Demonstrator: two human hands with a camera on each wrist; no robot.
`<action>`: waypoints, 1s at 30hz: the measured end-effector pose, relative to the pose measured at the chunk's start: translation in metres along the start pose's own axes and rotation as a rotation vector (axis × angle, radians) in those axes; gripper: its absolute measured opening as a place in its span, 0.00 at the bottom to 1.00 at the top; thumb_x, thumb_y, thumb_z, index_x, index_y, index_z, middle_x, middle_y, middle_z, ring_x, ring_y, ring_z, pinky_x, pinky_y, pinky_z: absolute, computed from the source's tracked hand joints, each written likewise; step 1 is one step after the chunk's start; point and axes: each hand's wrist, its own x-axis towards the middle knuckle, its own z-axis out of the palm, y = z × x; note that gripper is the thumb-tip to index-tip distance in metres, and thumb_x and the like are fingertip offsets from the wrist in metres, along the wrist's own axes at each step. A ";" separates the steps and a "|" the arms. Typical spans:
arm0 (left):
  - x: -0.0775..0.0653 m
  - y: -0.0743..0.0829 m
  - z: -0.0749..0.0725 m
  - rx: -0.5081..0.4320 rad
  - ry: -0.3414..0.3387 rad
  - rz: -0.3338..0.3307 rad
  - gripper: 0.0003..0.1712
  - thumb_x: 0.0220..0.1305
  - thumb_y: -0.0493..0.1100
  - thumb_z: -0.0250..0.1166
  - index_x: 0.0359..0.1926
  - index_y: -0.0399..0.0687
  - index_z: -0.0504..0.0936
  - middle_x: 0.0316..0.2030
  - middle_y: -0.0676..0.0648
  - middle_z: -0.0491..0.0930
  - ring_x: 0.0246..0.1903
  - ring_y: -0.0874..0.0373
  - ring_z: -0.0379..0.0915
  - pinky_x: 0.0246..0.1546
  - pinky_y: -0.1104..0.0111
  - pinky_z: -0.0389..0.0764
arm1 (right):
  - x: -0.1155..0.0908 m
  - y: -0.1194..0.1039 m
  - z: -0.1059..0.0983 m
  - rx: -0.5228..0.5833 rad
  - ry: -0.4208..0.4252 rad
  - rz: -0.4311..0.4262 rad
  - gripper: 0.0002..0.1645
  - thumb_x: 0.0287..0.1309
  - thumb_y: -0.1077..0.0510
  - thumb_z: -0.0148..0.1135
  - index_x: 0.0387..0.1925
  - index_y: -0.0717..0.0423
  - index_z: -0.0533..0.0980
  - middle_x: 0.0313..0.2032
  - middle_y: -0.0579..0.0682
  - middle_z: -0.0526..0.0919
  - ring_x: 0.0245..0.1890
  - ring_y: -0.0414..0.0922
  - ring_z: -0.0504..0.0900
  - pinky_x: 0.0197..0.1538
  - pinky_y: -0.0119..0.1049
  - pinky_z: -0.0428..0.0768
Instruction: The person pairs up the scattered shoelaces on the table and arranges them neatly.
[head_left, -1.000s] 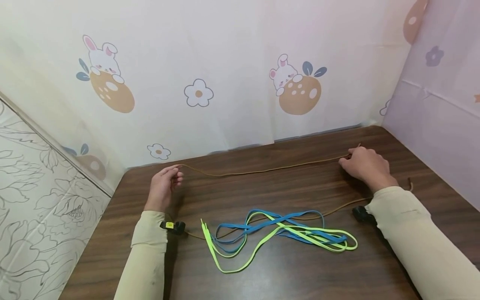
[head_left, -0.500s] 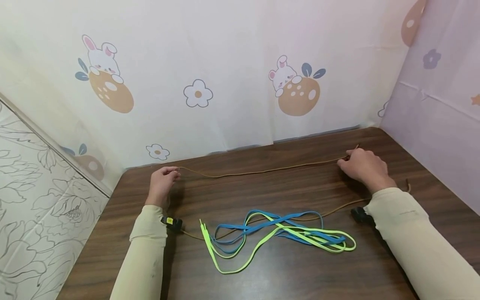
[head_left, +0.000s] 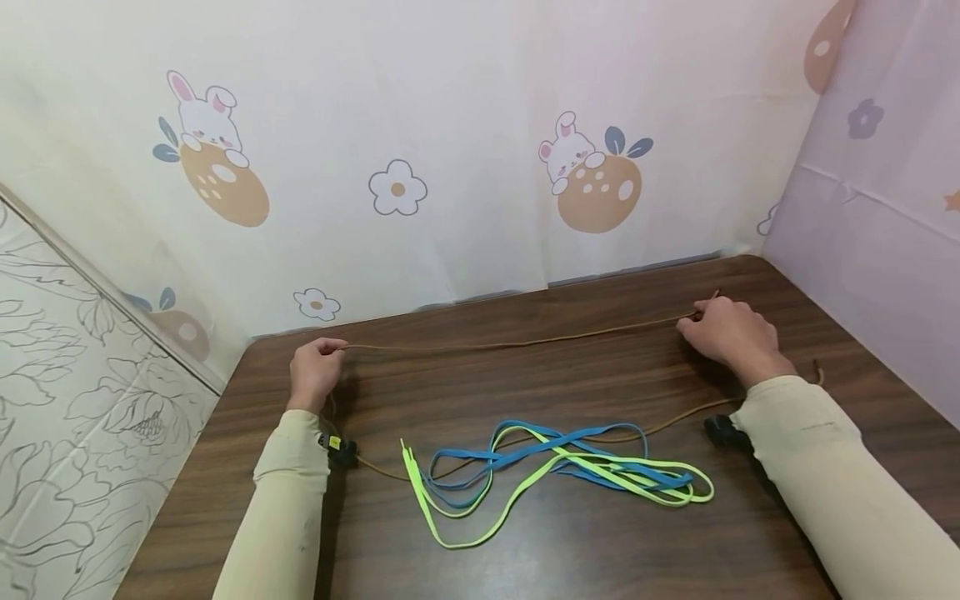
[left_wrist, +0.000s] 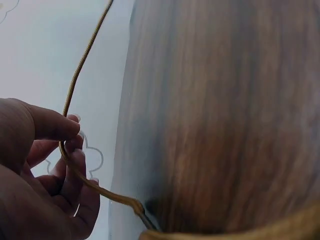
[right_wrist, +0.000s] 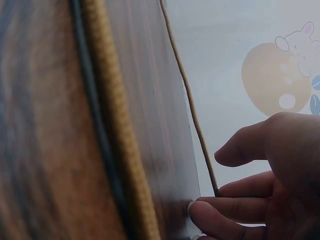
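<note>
A thin brown shoelace (head_left: 525, 342) stretches between my two hands above the back of the table. My left hand (head_left: 313, 371) pinches it between thumb and fingers. In the left wrist view the brown lace (left_wrist: 82, 65) bends at those fingertips and runs on downward. My right hand (head_left: 731, 333) holds the other side, a short end poking out past the fingers. In the right wrist view the lace (right_wrist: 192, 107) meets the fingers, with the thumb apart from it. A second brown stretch (head_left: 675, 414) lies across the table, partly hidden by the wrist cameras and sleeves.
A blue flat shoelace (head_left: 525, 446) and a neon yellow one (head_left: 517, 504) lie loosely looped together at the table's middle, over the brown stretch. Printed wall covering (head_left: 465, 250) rises behind the dark wooden table (head_left: 577, 550). Another wall (head_left: 885, 275) borders the right.
My left hand has moved slightly left and down. The brown lace has gone from a sag near that hand to almost straight. The right hand and the coloured laces look still.
</note>
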 end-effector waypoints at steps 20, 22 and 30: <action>0.000 -0.012 -0.011 0.137 0.018 -0.031 0.14 0.62 0.40 0.56 0.45 0.44 0.83 0.43 0.41 0.81 0.45 0.45 0.71 0.43 0.54 0.71 | 0.001 0.005 0.003 0.034 -0.006 -0.002 0.42 0.61 0.39 0.44 0.67 0.62 0.56 0.59 0.75 0.60 0.29 0.57 0.72 0.21 0.43 0.65; 0.000 -0.012 -0.012 0.143 0.011 -0.036 0.14 0.62 0.41 0.57 0.45 0.45 0.83 0.43 0.41 0.81 0.45 0.45 0.71 0.44 0.54 0.70 | 0.002 0.006 0.004 0.032 -0.015 -0.004 0.43 0.61 0.38 0.44 0.68 0.62 0.54 0.60 0.75 0.58 0.33 0.62 0.73 0.22 0.44 0.66; 0.003 -0.015 -0.011 0.170 -0.028 -0.083 0.14 0.62 0.42 0.55 0.46 0.48 0.82 0.47 0.44 0.80 0.51 0.43 0.67 0.46 0.48 0.65 | 0.003 0.010 0.004 0.029 -0.044 -0.003 0.47 0.61 0.35 0.42 0.69 0.62 0.48 0.61 0.76 0.53 0.49 0.75 0.62 0.28 0.51 0.69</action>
